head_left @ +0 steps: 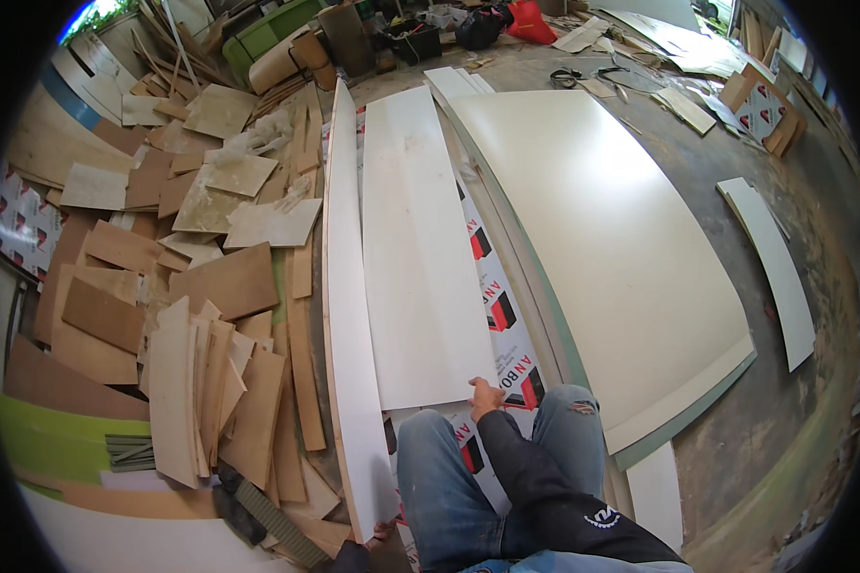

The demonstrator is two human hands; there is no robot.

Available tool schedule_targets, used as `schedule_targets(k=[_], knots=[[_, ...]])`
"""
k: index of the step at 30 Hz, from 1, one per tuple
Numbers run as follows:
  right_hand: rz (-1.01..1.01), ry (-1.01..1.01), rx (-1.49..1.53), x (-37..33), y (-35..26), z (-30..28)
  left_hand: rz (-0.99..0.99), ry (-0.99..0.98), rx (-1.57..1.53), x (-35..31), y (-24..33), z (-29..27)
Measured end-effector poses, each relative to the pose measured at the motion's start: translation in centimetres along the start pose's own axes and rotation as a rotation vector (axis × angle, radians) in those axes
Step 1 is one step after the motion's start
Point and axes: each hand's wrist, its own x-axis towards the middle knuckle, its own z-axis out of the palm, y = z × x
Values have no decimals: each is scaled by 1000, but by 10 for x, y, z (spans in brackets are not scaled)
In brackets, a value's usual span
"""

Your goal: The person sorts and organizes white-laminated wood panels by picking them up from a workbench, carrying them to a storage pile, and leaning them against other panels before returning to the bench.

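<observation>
A long white panel [413, 239] lies in front of me on sheeting printed in red and black [492, 296]. At its near right corner my right hand [487, 397] is closed, thumb and fingers gripping the edge. Along the panel's left side runs a narrower white board [350, 315] with a brown left edge. My left hand [383, 531] is low in the view at this board's near end, its fingers curled at the edge and partly hidden. My bent knees [430, 449] are close to the panel's near end.
To the right lies a large cream sheet [607, 239] on a stack with a greenish edge. Heaped wooden offcuts [186, 382] fill the left side. A white strip [772, 272] is on the floor at far right. Cables [566, 78] and a red bag [530, 23] are at the back.
</observation>
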Motion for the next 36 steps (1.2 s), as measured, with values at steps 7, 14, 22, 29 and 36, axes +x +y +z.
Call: schedule_targets(k=[7,14,22,29,36], knots=[[48,158,-43,-18,-18,6,-157,-135,-76,10,11,-20],[-84,38,-302,26,4,-3,-217,-96,-85,9,-4,-1],[49,251,-31,13,-2,2,-83,-43,151,23,9,-16],[91,-43,190,-20,-7,-18,-294,-285,31,32,10,-44],[3,-210,206,1,4,-25,-431,-215,-208,37,5,-41]])
